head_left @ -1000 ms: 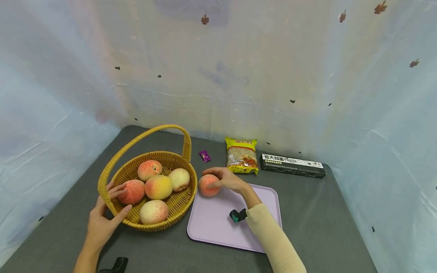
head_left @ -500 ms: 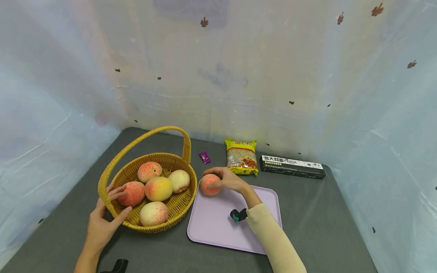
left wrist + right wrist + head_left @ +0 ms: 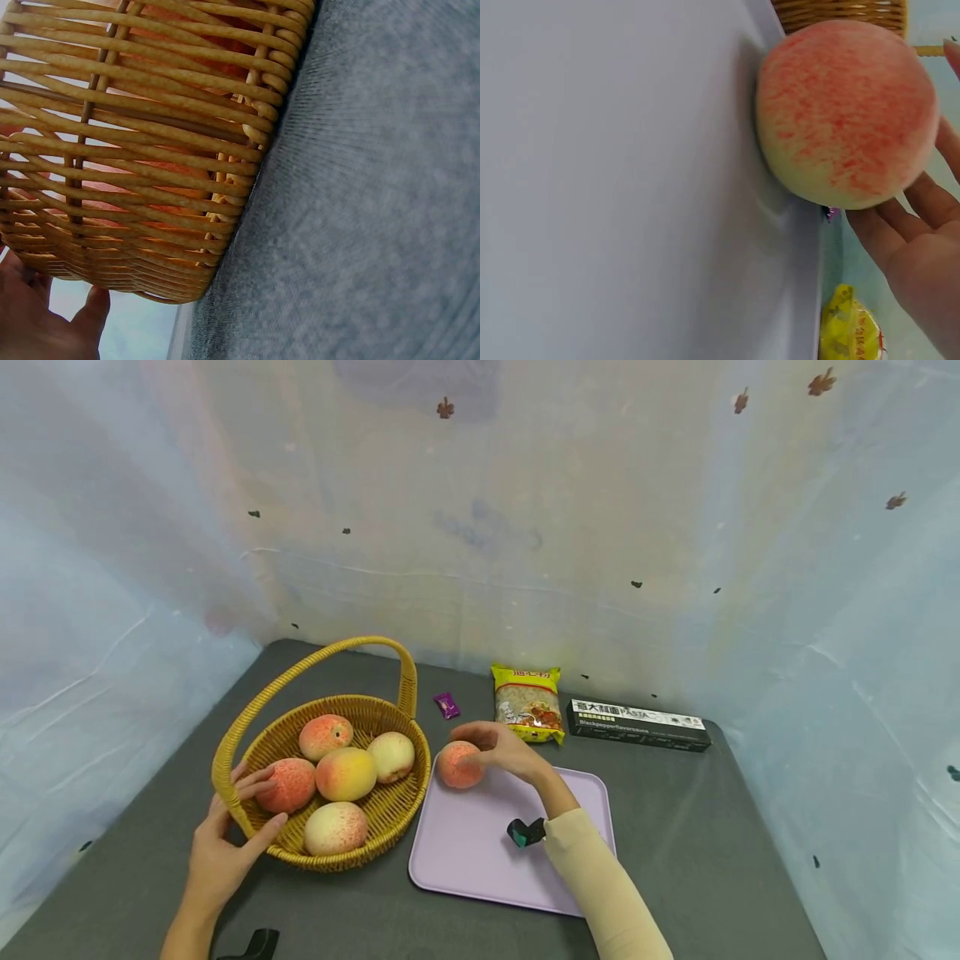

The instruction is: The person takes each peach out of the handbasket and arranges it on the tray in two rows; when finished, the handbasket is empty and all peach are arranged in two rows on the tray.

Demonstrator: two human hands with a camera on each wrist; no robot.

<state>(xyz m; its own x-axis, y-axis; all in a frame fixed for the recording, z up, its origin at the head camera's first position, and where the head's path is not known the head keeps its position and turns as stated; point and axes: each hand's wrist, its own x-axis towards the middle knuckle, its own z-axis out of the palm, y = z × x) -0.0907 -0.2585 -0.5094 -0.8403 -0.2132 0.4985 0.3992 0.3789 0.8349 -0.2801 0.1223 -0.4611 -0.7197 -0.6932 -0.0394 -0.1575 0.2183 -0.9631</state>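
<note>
In the head view, my left hand [image 3: 222, 858] holds the near-left rim of a wicker basket [image 3: 386, 842], fingers over the rim beside a red peach [image 3: 291, 785] and thumb at the front. Several more peaches lie inside, including a yellow-and-red one [image 3: 347, 774]. My right hand [image 3: 510, 753] is over the far-left corner of a lilac tray [image 3: 472, 860], its fingers loosely bent around a pink-orange peach [image 3: 459, 765]. From the right wrist, that peach [image 3: 847, 112] sits on the tray, fingers at its far side. In the left wrist view, woven basket wall [image 3: 150, 142] fills the upper left.
Behind the tray are a purple wrapped candy [image 3: 447, 705], a yellow food packet [image 3: 527, 703] and a black pasta box [image 3: 637, 725]. The dark grey table [image 3: 697, 843] reaches back to a pale hanging sheet [image 3: 480, 527].
My right hand's fingers have lifted and loosened slightly from the peach, which stays on the tray corner. My left hand and the basket hold their place; the head view shifts a little.
</note>
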